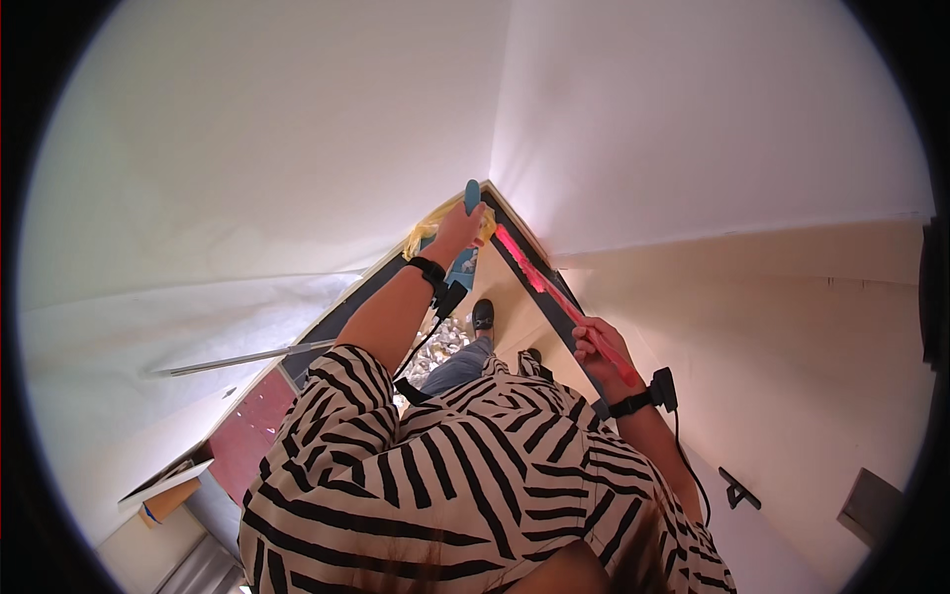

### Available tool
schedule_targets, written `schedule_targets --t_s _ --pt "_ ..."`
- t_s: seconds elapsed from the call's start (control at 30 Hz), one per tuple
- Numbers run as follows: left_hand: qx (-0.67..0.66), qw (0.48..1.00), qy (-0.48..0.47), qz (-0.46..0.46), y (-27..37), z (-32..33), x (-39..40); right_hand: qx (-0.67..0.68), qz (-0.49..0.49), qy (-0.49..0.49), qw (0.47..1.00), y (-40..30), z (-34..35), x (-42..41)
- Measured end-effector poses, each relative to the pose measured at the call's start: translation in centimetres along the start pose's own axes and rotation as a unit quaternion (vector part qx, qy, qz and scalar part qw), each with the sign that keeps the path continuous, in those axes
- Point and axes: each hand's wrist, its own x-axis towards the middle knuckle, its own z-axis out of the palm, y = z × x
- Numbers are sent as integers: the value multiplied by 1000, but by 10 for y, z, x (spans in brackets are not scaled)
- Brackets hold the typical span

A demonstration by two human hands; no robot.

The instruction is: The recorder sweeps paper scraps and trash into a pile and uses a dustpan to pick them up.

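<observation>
In the corner where two pale walls meet, my left hand (458, 226) is closed around a teal handle (472, 194). Below that hand a blue pan-like piece (462, 276) shows with whitish bits on it. It looks like a dustpan, though my hand hides where the handle joins it. A yellow plastic bag (424, 229) lies around and behind my left hand. My right hand (603, 347) grips the translucent pink handle of a long brush (562, 295). The brush's bright pink bristle end points up-left, close to the yellow bag.
A heap of shiny whitish-grey scraps (444, 343) is on the tan floor (512, 293), beside my shoe (483, 315). A metal pole (245, 360) leans at the left. Dark skirting (531, 256) runs along both walls. Cabled devices are strapped to my wrists.
</observation>
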Motion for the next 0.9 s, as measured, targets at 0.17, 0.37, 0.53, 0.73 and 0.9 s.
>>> schedule_targets --t_s 0.17,0.37,0.53,0.73,0.9 --pt "42 998 32 13 -8 -1 7 -67 14 4 998 10 6 -24" --pt "51 998 14 20 0 7 4 -105 10 34 994 16 9 -63" --pt "84 993 17 84 -24 1 27 -204 37 0 978 25 22 -68" --pt "-4 997 -46 65 5 -2 -2 -274 33 37 960 23 25 -99" --pt "-63 994 -79 45 16 -34 -36 -267 11 45 963 26 35 -138"
